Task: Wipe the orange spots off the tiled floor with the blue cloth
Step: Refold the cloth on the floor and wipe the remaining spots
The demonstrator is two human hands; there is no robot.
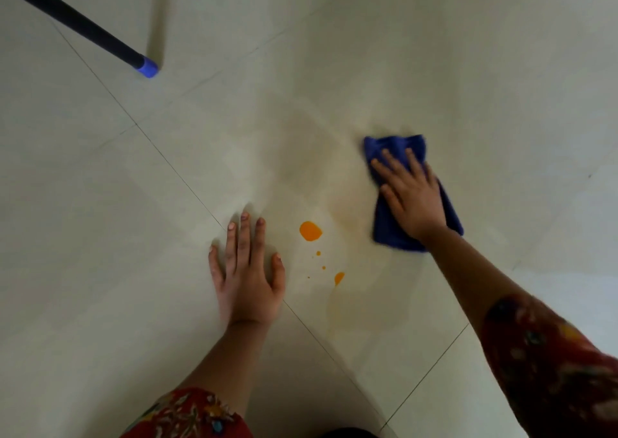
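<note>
A large orange spot (310, 230) lies on the pale tiled floor (100, 203), with a smaller orange spot (339, 277) and a few tiny drops below it. The folded blue cloth (388, 227) lies flat on the floor to the right of the spots. My right hand (413, 197) presses down on the cloth, fingers spread and pointing up-left. My left hand (245, 270) rests flat on the floor just left of the spots, fingers apart, holding nothing. A faint yellowish smear (311, 170) covers the tile above the spots.
A dark pole with a blue tip (147, 68) slants in from the top left and ends on the floor. Thin grout lines cross the tiles diagonally. Red patterned sleeves show at the bottom and the right edge.
</note>
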